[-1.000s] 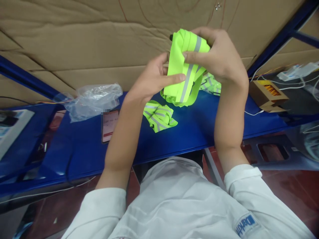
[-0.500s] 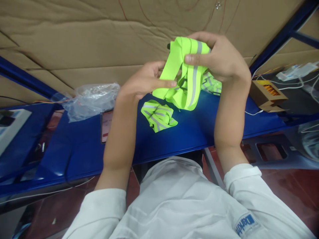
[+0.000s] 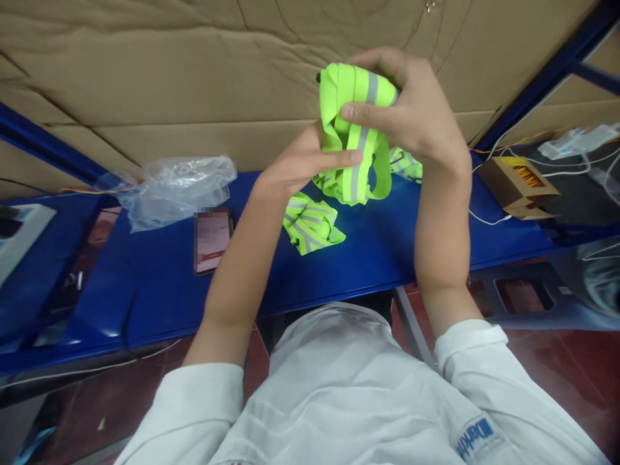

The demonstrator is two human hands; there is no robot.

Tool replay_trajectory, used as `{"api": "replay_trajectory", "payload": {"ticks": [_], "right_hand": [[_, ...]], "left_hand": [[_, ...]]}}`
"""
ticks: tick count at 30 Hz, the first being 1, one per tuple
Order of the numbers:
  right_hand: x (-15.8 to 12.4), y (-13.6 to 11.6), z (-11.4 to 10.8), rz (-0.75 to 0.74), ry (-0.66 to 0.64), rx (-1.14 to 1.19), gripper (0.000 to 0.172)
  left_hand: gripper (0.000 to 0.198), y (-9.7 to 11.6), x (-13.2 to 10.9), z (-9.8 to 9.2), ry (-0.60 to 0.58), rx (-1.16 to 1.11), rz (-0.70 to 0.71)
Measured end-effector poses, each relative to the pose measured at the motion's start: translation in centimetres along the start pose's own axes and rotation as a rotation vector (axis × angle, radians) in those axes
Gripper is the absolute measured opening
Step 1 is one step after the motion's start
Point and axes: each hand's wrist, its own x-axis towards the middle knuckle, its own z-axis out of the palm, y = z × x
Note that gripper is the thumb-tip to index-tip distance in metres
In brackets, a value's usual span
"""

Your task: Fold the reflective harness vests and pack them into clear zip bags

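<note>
A neon-yellow reflective strap (image 3: 339, 90) with a grey stripe, gathered in several loops, is held up above the blue table. My right hand (image 3: 411, 106) grips its upper loops, thumb across the front and fingers behind. Lower down, my left hand (image 3: 310, 158) pinches the hanging loops with the thumb in front; its other fingers are hidden behind the strap. A black piece shows at the strap's upper left edge. Below my left hand, a bundled reflective strap (image 3: 312, 223) lies on the table. Another yellow bundle (image 3: 405, 165) lies behind my right wrist, partly hidden.
On the blue table (image 3: 368, 258) lie a clear plastic bag (image 3: 181, 187) and a phone (image 3: 212, 242) to the left. An open cardboard box (image 3: 518, 187) stands at the right, with white cables (image 3: 489, 219) near it. A cardboard sheet (image 3: 169, 77) backs the table.
My left hand has moved right across the strap, its thumb now over the striped loops. The strap and my right hand have shifted slightly up and left. More of the phone shows.
</note>
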Motion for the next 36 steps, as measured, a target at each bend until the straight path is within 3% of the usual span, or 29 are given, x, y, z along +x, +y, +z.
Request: {"api": "replay_trajectory", "payload": {"ticks": [5,8,13,18,24,29,32,36], "right_hand": [[-0.3,-1.0,0.3,0.023,-0.006,0.046,0.037],[-0.6,-2.1,0.4,0.045,-0.036,0.070,0.033],[-1.3,-2.8,-0.4,0.079,-0.020,0.083,0.026],[-1.5,-1.8,-1.1,0.158,-0.052,0.117,0.029],[-0.5,-0.2,0.1,0.329,-0.073,0.267,0.030],[0.2,0.0,0.1,0.475,-0.121,0.457,0.029],[0.3,0.4,0.0,0.453,-0.192,0.626,0.029],[0.4,1.6,0.4,0.417,-0.112,0.658,0.027]], "left_hand": [[0.050,-1.2,0.1,1.8,0.062,-0.090,-0.144],[0.048,-1.7,0.1,2.2,0.088,-0.139,-0.158],[0.052,-2.0,-0.1,2.6,-0.010,-0.172,-0.177],[0.056,-1.1,-0.3,1.6,-0.018,0.044,-0.119],[0.058,-0.4,-0.4,0.1,-0.067,0.179,-0.131],[0.056,0.2,-0.6,0.5,-0.278,0.057,-0.167],[0.047,0.8,-0.8,0.8,-0.326,0.062,-0.163],[0.041,1.2,-0.8,0.9,-0.281,0.135,-0.152]]}}
